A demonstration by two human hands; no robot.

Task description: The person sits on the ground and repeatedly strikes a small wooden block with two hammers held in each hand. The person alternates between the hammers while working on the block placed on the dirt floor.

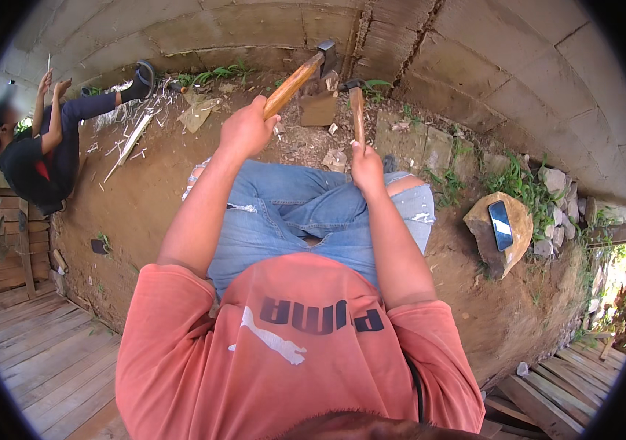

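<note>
My left hand is closed round the wooden handle of a hammer, which slants up and away to the right, its metal head high near the wall. Lower and to the right, my right hand grips a second wooden-handled tool. That tool stands nearly upright, and its dark narrow head points left; its exact kind is hard to make out. A brown square-faced block is on the ground between the two tools, with chips and small stones around it. My crossed legs in torn jeans are just below the hands.
A flat-topped rock at the right bears a phone. A block wall curves along the back. At the far left another person sits holding a thin stick, near pale wood strips. Planks lie at the lower left.
</note>
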